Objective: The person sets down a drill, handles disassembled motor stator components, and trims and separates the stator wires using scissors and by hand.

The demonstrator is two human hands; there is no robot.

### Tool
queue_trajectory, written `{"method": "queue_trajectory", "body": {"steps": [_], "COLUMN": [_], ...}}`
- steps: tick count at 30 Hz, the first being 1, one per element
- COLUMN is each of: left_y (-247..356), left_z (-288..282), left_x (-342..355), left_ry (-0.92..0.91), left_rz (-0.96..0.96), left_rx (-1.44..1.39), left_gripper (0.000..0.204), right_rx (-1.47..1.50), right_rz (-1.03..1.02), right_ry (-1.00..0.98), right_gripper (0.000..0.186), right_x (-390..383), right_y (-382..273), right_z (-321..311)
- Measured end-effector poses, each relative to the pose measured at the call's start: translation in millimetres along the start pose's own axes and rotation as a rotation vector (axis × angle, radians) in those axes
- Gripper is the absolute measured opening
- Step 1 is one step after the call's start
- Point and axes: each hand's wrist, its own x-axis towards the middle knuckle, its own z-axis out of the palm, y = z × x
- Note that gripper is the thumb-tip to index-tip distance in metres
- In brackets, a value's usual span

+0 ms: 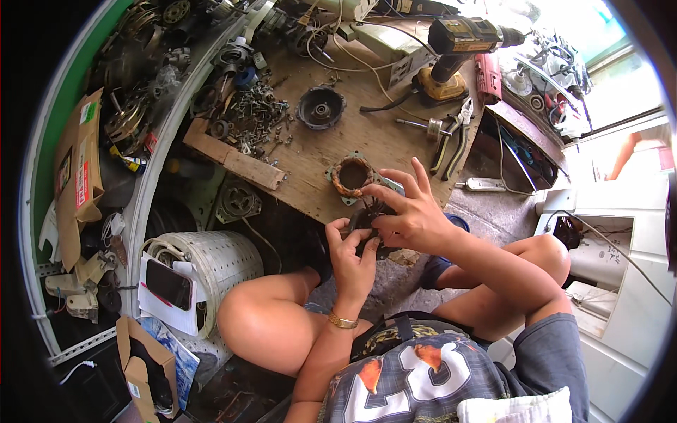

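Just off the table's near edge, both hands meet at a dark, finned motor part (pixel 372 211), largely covered by my fingers. My left hand (pixel 350 264) is closed on its near left side, thumb and fingers pinching it. From the right, my right hand (pixel 410 215) grips it between thumb and index finger, with other fingers raised. Right behind them on the table stands a motor stator (pixel 352 175) with a ring of copper windings. Farther back lies a dark round motor end cover (pixel 321 108) with a hub in its middle.
On the wooden table (pixel 303 176) are a heap of screws (pixel 254 116), a rotor with a shaft (pixel 431 127), pliers (pixel 457 134) and a cordless drill (pixel 458 60). A wooden strip (pixel 243 162) edges the left side. A phone (pixel 169 285) rests on a white perforated drum (pixel 229 261).
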Motion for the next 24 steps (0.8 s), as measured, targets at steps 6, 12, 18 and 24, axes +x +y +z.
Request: {"method": "queue_trajectory", "body": {"steps": [6,12,18,24], "left_y": [2.5,1.7,-1.4,-3.1], "left_z": [1.1,1.0,0.5,0.8], "left_x": [0.3,1.9,3.4,3.3], "left_ry": [0.022,0.000,-0.008,-0.027], "left_rz": [0.074,0.085,0.088,0.087], "left_rx": [0.075,0.066,0.047,0.022], "left_gripper": [0.019,0.018,0.016,0.016], "right_rx": [0.004,0.010,0.006,0.014], "right_rz": [0.050,0.070,0.084,0.089], "right_ry": [0.040,0.044,0.023,0.046], "right_gripper": [0.022,0.026,0.029,0.028], "right_x": [-6.4,-6.2,-5.2,-8.9], "right_y": [-5.8,-6.9,-6.9,-4.0], "right_z": [11.2,14.3,14.8,19.0]}}
